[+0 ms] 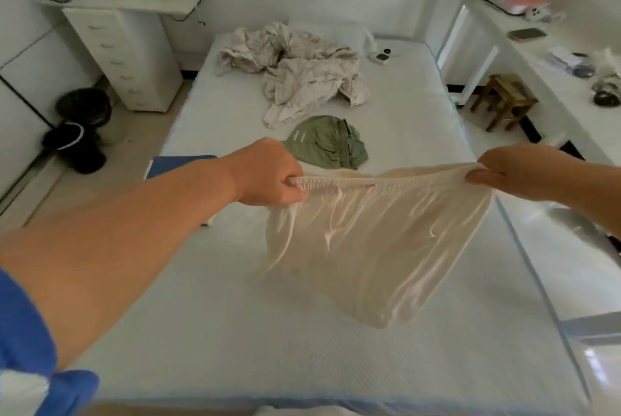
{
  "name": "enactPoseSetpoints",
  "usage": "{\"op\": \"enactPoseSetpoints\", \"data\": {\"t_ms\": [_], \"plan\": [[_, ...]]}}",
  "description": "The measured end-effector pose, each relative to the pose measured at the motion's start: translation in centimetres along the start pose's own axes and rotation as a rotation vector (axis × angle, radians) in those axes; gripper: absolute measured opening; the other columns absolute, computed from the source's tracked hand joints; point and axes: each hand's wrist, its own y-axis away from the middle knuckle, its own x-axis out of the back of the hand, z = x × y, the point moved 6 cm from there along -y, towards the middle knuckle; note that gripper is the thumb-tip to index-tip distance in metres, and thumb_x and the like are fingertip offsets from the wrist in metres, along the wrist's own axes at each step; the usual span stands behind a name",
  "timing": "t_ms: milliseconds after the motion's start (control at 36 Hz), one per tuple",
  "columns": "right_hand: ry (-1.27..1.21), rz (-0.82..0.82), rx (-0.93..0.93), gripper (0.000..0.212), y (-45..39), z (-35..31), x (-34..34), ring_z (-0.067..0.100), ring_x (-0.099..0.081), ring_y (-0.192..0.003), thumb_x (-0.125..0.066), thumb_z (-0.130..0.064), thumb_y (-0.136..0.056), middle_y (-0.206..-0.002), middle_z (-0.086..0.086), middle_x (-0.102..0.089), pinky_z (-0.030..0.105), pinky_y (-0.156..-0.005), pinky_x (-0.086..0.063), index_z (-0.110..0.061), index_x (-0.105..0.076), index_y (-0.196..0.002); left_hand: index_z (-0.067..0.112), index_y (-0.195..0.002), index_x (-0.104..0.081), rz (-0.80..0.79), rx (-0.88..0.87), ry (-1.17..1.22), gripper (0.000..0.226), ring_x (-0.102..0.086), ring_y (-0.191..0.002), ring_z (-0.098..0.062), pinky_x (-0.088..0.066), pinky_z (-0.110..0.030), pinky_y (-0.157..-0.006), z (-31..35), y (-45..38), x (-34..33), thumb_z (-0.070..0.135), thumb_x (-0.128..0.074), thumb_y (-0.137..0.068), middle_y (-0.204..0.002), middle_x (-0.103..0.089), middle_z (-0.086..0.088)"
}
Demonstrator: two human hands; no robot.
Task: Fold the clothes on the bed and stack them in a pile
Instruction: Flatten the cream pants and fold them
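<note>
A white bed (235, 331) fills the middle of the frame, its cover smooth and pale with a faint woven texture, running from the bottom edge up toward the back wall. Over its centre a person holds up cream shorts (376, 247) by the elastic waistband, stretched flat between both hands so the thin fabric hangs down above the mattress. The left hand (268, 173) has its fingers curled tight around the left end of the waistband; the right hand (517, 170) pinches the right end between thumb and curled fingers. Just beyond the hands, at mid-frame, a crumpled green garment (331, 140) lies on the bed, and farther up a rumpled heap of pale printed cloth (302, 69) spreads across the mattress. A folded blue item (181, 163) sits at the bed's left edge, partly hidden behind the left forearm. In the upper left of the frame stands a white drawer unit (124, 56) under a cluttered desk top, with a dark fan (84, 110) on the floor beside it. At the right, a small wooden stool (504, 100) stands on the floor beneath a white counter (537, 56) carrying small objects too blurred to name.
</note>
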Motion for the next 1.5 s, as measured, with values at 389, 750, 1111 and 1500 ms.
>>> {"op": "enactPoseSetpoints", "data": {"t_ms": [389, 750, 1111, 1500], "plan": [[0.159, 0.344, 0.412, 0.02, 2.1, -3.9, 0.0, 0.014, -0.038, -0.124, -0.06, -0.026, -0.08, -0.13, -0.013, -0.051, 0.03, -0.101, -0.028, -0.03, -0.066, -0.098, 0.008, -0.053, -0.043, 0.331, 0.003, 0.232, 0.049, -0.049, -0.058, -0.013, -0.044, -0.037, -0.085, 2.4, -1.3, 4.1, 0.04, -0.061, -0.086, -0.047, -0.041, -0.004], [-0.08, 0.055, 0.258, 0.04, 2.4, -1.8, -3.7, 0.008, -0.042, -0.094, -0.04, -0.022, -0.091, -0.101, -0.015, -0.056, 0.026, -0.093, -0.033, -0.042, -0.055, -0.122, 0.018, -0.05, -0.034, 0.109, 0.217, 0.244, 0.052, -0.037, -0.047, -0.01, -0.027, -0.03, -0.053, 0.7, -1.3, 2.0, 0.045, -0.066, -0.081, -0.049, -0.037, 0.004], [-0.545, 0.238, 0.156, 0.05, 3.4, 3.1, 2.6, 0.001, -0.052, -0.083, -0.053, -0.072, -0.054, -0.12, -0.012, -0.057, 0.026, -0.081, -0.038, -0.045, -0.056, -0.096, 0.028, -0.06, -0.038, -0.421, 0.311, -0.283, 0.026, -0.039, -0.057, -0.009, -0.024, -0.032, -0.076, -0.9, -0.2, -0.5, 0.041, -0.046, -0.081, -0.061, -0.045, 0.007], [-0.335, 0.463, -0.044, 0.038, 2.8, 4.9, 5.0, 0.011, -0.049, -0.063, -0.068, -0.051, -0.069, -0.066, -0.003, -0.055, 0.03, -0.057, -0.04, -0.014, -0.065, -0.077, 0.024, -0.062, -0.053, 0.284, 0.374, -0.38, 0.033, -0.046, -0.057, -0.019, -0.03, -0.032, -0.067, -1.5, -2.1, 4.6, 0.043, -0.048, -0.088, -0.057, -0.044, 0.007]]}}
